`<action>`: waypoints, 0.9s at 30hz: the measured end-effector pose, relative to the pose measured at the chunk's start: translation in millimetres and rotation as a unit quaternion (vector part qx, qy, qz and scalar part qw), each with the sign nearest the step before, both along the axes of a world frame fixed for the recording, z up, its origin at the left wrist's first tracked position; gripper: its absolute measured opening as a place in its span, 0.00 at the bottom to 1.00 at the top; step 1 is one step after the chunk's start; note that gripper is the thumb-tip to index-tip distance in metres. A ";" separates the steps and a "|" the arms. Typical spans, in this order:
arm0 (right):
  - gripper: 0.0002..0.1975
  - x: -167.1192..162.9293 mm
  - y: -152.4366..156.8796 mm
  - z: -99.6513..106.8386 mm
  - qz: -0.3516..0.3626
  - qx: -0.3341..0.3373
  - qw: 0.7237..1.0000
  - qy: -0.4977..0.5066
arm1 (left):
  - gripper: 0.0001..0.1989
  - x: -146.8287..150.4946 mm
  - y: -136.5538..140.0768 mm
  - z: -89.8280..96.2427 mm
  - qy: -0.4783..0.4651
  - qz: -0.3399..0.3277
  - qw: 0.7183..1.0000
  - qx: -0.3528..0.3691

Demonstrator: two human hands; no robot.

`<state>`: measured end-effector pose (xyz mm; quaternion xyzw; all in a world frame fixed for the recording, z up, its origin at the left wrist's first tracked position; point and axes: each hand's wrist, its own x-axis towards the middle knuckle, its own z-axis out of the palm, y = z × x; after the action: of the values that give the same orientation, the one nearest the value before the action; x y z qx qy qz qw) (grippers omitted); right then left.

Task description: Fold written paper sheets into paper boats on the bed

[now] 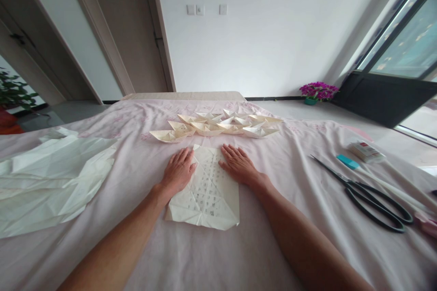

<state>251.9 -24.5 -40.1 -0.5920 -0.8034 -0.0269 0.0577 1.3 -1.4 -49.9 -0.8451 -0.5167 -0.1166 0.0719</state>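
A creased sheet of paper with columns of handwriting lies flat in front of me on a pink cloth. My left hand rests at its upper left edge, fingers stretched forward. On the upper right edge lies my right hand, palm down with the fingers extended. Both hands touch the paper without gripping it. Just beyond the fingertips, several folded paper boats stand grouped in rows.
Crumpled paper sheets lie at the left. To the right are black-handled scissors, a blue-ended tool and a small packaged block. The pink cloth has wrinkles. Purple flowers stand by the wall.
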 end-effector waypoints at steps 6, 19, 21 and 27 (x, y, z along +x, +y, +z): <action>0.33 0.0 0.0 0.7 -0.002 0.000 1.000 0.002 | 0.24 -1.0 0.6 -0.9 -0.007 -0.004 1.000 0.006; 0.33 -0.2 1.0 0.8 -0.005 -0.006 1.000 0.006 | 0.22 -3.0 2.0 -2.1 -0.019 -0.008 1.000 0.008; 0.33 -0.3 1.1 1.1 -0.005 -0.007 1.000 0.008 | 0.22 -3.1 1.7 -1.6 -0.017 -0.009 1.000 0.012; 0.33 1.0 2.0 -0.6 -0.002 -0.001 1.000 0.009 | 0.22 -4.5 2.5 -3.0 -0.020 -0.013 1.000 0.016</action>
<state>252.8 -22.5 -40.7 -0.5939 -0.8017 -0.0207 0.0643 -3.3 1.1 -52.8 -0.8483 -0.5047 -0.1420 0.0733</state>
